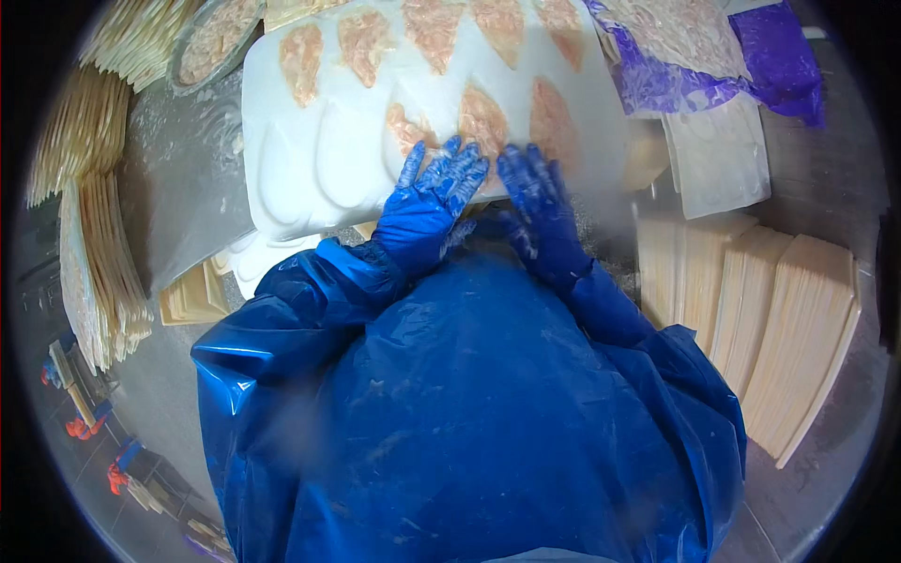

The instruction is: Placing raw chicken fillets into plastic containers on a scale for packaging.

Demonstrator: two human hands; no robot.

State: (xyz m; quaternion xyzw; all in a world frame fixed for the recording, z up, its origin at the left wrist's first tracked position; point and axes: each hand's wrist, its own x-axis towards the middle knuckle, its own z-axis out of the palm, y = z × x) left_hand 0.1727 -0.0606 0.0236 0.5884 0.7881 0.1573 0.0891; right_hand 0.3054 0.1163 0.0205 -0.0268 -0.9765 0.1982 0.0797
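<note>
Both hands wear blue gloves smeared with pale residue. My left hand (431, 200) lies palm down at the near edge of a white molded tray (281, 151), fingers spread. Its fingertips reach the lower ends of a small ragged meat piece (408, 128) and a larger teardrop-shaped one (483, 116). Beside it, my right hand (538, 204) rests near that larger piece and another flat meat piece (552, 116), grasping nothing. More thin, pale pink meat pieces (433, 32) form the far row. Teardrop hollows (348, 158) are molded into the tray's left side.
Purple plastic sheeting (781, 63) holds a heap of raw meat (683, 32) at upper right. An oval bowl (172, 74) of meat stands upper left. Stacked thin sheets (102, 274) line the left; thick beige stacks (795, 331) stand right. Translucent molded sheets (725, 158) hang nearby.
</note>
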